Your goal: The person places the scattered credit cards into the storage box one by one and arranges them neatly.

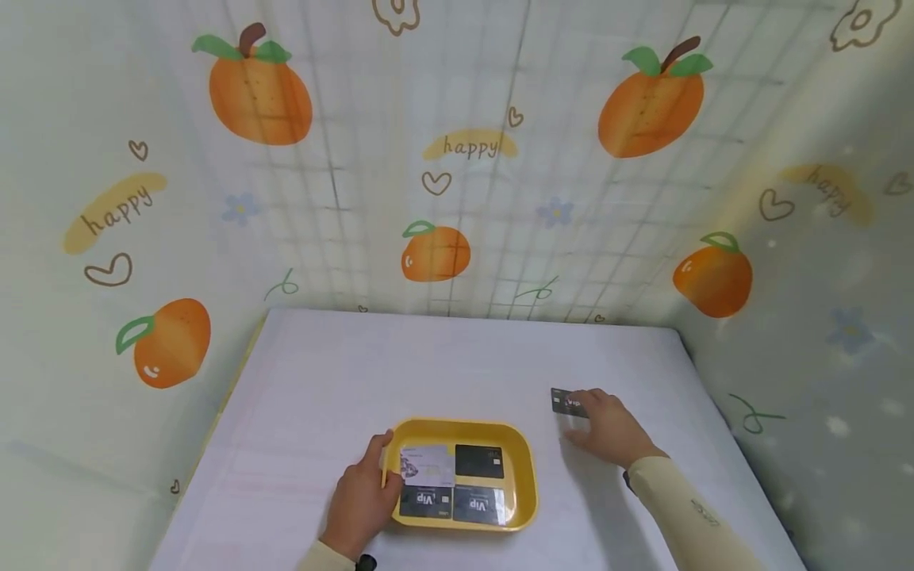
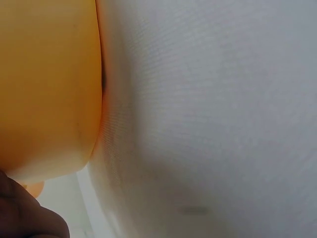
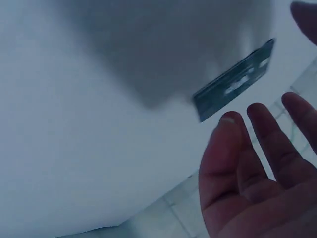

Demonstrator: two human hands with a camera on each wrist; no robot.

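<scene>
A yellow tray point(image 1: 527, 469) stands near the front of the table, and my left hand point(image 1: 357, 500) grips its left rim. Lying in it are a pale printed card point(image 1: 432, 466), a plain black card point(image 1: 478, 461) and two dark Vip cards point(image 1: 425, 502). In the left wrist view the tray's outer wall point(image 2: 49, 84) fills the left side. To the right of the tray, my right hand point(image 1: 610, 428) is over another dark card point(image 1: 560, 401) and partly covers it. The right wrist view shows that card point(image 3: 233, 84) beyond the spread fingers point(image 3: 225, 144), with thumb and fingers apart.
The white tabletop point(image 1: 400, 357) carries the tray and the loose card. Behind it and along both sides hangs a pale curtain point(image 1: 357, 159) printed with oranges, hearts and lettering. Shadow falls on the table below the right forearm.
</scene>
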